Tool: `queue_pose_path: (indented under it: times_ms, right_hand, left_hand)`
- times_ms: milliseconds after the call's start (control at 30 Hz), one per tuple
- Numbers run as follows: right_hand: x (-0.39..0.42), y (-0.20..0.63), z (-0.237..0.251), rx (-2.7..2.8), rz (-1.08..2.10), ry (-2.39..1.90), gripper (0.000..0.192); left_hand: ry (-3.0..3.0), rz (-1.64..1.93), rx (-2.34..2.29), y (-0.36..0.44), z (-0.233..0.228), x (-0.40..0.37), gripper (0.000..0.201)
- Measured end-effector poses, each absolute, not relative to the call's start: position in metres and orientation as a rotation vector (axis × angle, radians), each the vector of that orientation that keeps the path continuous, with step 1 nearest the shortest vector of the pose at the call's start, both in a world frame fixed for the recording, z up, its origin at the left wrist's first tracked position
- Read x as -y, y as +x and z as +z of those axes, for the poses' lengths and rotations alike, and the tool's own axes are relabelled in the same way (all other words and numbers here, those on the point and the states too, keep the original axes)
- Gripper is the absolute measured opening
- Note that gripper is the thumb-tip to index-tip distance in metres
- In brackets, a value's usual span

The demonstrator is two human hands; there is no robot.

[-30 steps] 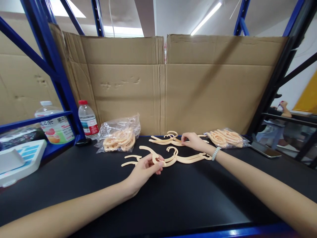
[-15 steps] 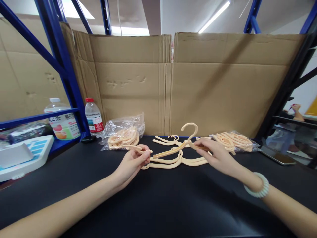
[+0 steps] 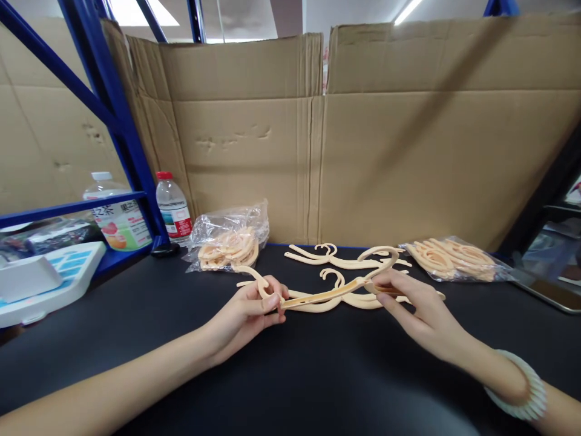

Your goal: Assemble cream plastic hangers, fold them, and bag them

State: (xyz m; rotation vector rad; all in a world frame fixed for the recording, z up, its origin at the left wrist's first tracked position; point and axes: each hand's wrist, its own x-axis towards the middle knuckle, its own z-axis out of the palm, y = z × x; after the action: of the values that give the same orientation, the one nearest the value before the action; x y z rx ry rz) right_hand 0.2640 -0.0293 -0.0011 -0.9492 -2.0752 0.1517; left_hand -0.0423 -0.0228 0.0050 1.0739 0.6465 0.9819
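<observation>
My left hand [image 3: 242, 312] pinches a curved beige hanger piece [image 3: 255, 276] between thumb and fingers. My right hand [image 3: 424, 309] is closed around the middle of a beige clothes hanger [image 3: 324, 296], whose hook tilts to the right above the fingers. One arm of this hanger reaches left, and its tip meets the curved piece at my left fingertips; whether the two are joined I cannot tell. Directly behind lie hangers [image 3: 313, 307] flat on the black table [image 3: 299, 375], partly covered by the held one. Farther back is another hanger group [image 3: 304, 259].
A clear bag of beige hanger parts [image 3: 227, 245] stands at back left, another bag [image 3: 454, 257] at back right beside a phone [image 3: 551, 293]. Bottles [image 3: 175, 209], a blue rack post [image 3: 129, 133] and a white-and-blue device [image 3: 75, 275] line the left. Cardboard [image 3: 245, 145] walls the back.
The hanger in my right hand has tipped, its hook swinging rightward and its arm tip coming to my left fingers. The curved piece has turned upward in my left hand. The view has shifted.
</observation>
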Motion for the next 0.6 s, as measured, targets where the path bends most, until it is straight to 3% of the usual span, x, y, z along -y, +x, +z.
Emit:
queue_pose_path:
  times_ms: [600]
  right_hand:
    - [0.0318, 0.2618, -0.0013, 2.083, 0.078, -0.952, 0.013]
  left_hand:
    - [1.044, 0.934, -0.588, -0.0441, 0.0095, 0.0276, 0.013]
